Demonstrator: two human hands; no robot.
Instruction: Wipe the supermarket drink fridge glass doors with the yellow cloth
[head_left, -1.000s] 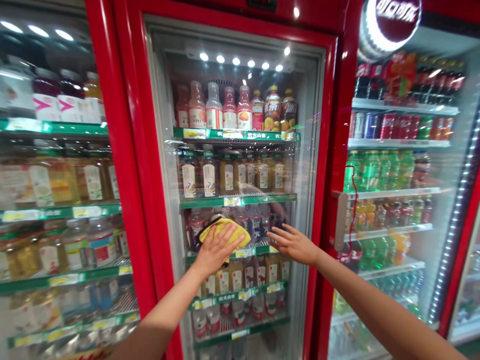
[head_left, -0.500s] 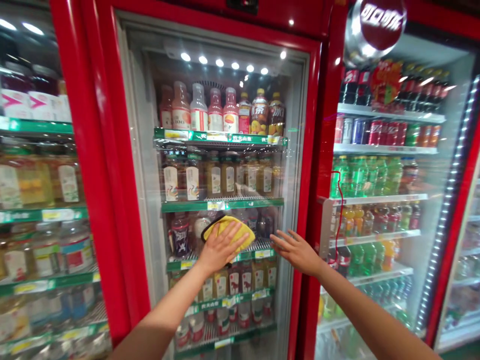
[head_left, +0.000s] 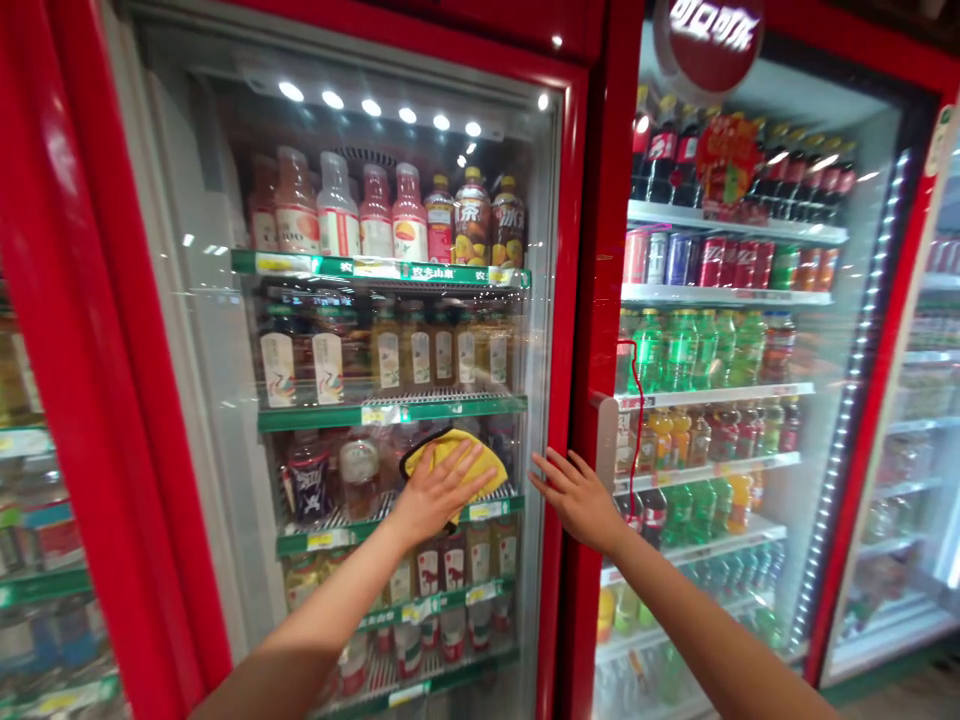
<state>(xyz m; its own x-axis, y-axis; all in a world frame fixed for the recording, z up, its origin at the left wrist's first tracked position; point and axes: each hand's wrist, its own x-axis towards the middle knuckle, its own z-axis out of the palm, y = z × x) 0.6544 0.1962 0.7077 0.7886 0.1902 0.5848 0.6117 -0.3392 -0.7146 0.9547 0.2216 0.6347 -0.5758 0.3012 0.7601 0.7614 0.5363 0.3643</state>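
A yellow cloth with a dark edge (head_left: 489,466) lies flat against the glass door (head_left: 442,400) of the middle fridge. My left hand (head_left: 439,492) presses on it, fingers spread over its front. To the right, my right hand (head_left: 576,498) has its fingers apart and holds nothing. It is at the door's red right frame (head_left: 564,300), near a grey handle (head_left: 602,440). Whether its fingertips touch the frame is hard to tell. Behind the glass, bottles stand on shelves with green edges (head_left: 390,412).
On the right is another red fridge with bottles and cans on white shelves (head_left: 720,398). A red cord (head_left: 637,400) hangs by its handle. A round sign (head_left: 709,40) sticks out at the top right. Part of a third fridge shows at the left (head_left: 45,440).
The view has shifted to the right along the fridges. My left hand and the cloth are now closer to the door's right frame, and my right hand has moved right with them.
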